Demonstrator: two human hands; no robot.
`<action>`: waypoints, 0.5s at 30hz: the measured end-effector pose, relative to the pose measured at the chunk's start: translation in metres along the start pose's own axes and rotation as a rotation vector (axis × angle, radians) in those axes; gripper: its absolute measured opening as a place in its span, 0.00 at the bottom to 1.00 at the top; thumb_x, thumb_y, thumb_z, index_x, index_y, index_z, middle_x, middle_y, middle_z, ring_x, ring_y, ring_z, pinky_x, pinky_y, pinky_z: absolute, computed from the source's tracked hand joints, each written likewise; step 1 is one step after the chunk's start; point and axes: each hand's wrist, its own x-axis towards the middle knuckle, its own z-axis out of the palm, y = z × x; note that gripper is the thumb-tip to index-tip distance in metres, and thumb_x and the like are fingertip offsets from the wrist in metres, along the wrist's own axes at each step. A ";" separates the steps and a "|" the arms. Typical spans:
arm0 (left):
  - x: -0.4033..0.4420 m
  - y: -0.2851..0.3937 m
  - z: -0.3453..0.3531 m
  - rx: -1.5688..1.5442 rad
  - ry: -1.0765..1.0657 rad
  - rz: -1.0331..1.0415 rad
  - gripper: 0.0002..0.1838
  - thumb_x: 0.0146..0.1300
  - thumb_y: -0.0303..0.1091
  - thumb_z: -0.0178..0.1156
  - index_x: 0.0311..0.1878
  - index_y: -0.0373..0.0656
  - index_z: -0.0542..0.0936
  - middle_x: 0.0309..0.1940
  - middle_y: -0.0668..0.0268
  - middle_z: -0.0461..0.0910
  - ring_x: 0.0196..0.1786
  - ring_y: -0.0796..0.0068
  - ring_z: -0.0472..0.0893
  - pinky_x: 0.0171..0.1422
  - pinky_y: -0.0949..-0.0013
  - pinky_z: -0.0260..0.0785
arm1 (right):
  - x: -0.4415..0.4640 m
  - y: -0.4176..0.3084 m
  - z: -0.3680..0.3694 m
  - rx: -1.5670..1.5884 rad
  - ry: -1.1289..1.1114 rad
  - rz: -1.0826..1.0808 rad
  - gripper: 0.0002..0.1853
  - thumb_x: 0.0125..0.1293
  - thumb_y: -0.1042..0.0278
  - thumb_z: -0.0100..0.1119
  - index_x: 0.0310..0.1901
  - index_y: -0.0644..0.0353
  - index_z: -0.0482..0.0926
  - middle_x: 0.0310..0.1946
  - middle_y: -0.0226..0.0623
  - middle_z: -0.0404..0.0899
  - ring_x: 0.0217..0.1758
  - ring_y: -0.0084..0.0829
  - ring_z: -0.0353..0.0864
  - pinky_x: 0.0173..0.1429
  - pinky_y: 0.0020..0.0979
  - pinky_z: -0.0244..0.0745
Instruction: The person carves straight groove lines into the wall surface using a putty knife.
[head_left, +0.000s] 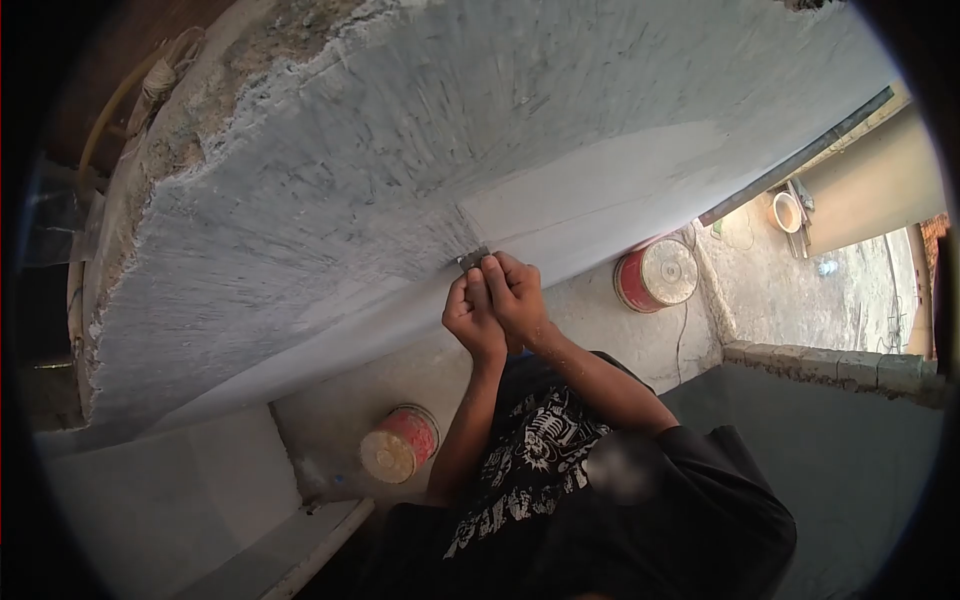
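Observation:
A small dark flat blade (472, 260) is pinched between both hands at the grey plastered wall (340, 190). My left hand (472, 313) is closed, its fingertips on the lower left side of the blade. Beside it, touching, my right hand (514, 295) grips the blade from the right with curled fingers. The blade's upper edge lies against or very near the wall; any gap cannot be made out. Dark streaks fan over the wall around it, and a smoother pale patch (600, 185) lies to the right.
One red bucket with a pale top (668, 275) stands at the right below the wall. Another red bucket (400, 443) is at the lower left. Farther right are a small white bucket (785, 212) and a low wall edge (830, 362). A coiled cord (160, 80) hangs upper left.

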 end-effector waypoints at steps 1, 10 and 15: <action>0.001 0.014 0.006 -0.017 0.008 0.012 0.17 0.80 0.38 0.59 0.43 0.30 0.83 0.34 0.68 0.84 0.37 0.81 0.79 0.42 0.73 0.74 | 0.004 -0.002 0.001 -0.005 0.005 -0.018 0.19 0.79 0.63 0.55 0.30 0.68 0.74 0.17 0.38 0.70 0.24 0.18 0.63 0.27 0.31 0.64; 0.003 0.024 0.007 0.012 -0.001 0.059 0.18 0.79 0.40 0.59 0.42 0.30 0.83 0.33 0.69 0.83 0.36 0.80 0.79 0.41 0.73 0.74 | 0.006 -0.018 0.002 -0.032 0.021 -0.063 0.19 0.79 0.64 0.54 0.29 0.68 0.72 0.16 0.40 0.69 0.24 0.20 0.64 0.27 0.32 0.65; 0.004 0.009 -0.003 0.123 -0.031 0.017 0.18 0.79 0.39 0.59 0.42 0.30 0.84 0.34 0.68 0.85 0.38 0.80 0.81 0.43 0.72 0.76 | 0.000 -0.005 0.004 -0.004 0.019 -0.006 0.19 0.78 0.64 0.55 0.30 0.68 0.73 0.17 0.41 0.70 0.25 0.19 0.64 0.27 0.32 0.65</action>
